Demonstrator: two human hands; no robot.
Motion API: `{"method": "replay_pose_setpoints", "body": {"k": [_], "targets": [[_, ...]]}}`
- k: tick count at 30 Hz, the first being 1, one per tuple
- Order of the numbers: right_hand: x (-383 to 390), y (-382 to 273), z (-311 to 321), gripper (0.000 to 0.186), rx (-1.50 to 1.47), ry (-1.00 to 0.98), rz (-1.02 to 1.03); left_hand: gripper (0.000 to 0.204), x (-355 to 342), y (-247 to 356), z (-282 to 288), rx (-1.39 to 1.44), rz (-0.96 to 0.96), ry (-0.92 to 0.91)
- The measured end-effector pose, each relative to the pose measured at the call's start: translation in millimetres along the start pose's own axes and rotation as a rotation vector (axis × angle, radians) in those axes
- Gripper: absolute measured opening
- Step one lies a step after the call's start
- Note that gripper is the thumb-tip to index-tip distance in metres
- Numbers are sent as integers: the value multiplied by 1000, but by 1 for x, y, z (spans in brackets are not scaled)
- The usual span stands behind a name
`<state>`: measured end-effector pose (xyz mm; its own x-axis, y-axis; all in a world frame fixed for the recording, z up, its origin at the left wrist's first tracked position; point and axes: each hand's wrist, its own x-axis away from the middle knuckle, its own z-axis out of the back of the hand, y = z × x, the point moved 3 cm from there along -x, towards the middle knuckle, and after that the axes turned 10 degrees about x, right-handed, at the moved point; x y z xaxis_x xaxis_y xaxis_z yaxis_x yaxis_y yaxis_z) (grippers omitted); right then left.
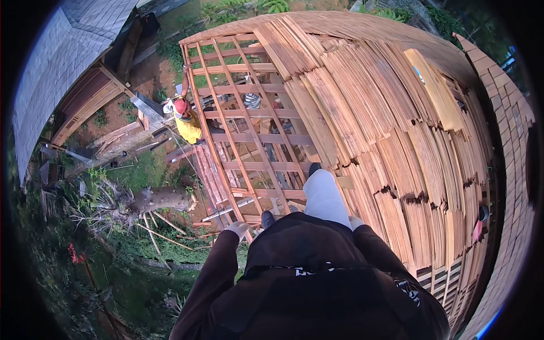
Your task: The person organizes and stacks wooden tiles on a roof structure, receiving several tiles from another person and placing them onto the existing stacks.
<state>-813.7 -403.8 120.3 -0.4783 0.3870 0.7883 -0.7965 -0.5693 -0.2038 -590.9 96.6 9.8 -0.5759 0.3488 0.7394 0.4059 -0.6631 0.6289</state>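
High on a timber roof frame (249,107), I have one leg bent forward over the battens. My left hand (239,228) is at the frame's lower left edge, by the end of a batten; whether it grips the wood is unclear. My right hand (355,222) shows only as a small patch beside my bent knee, close to the stacked wooden shingles (391,218). My dark sleeve and body hide the rest of it. Neither hand's fingers can be made out.
Another person in a yellow shirt (188,127) and red cap is at the frame's left edge. Gaps between battens open to the ground below. Rows of stacked shingles (362,102) cover the right side, with a loose board (433,90) on top. A tree trunk (161,201) lies below left.
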Motion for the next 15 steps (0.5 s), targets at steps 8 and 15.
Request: {"method": "replay_pose_setpoints", "body": {"k": [8, 15], "targets": [[3, 27, -23, 47, -141, 63, 9, 54, 0, 7, -8, 58, 98, -106], [-3, 73, -44, 47, -478, -15, -49, 58, 1, 50, 1, -101, 69, -123]]}}
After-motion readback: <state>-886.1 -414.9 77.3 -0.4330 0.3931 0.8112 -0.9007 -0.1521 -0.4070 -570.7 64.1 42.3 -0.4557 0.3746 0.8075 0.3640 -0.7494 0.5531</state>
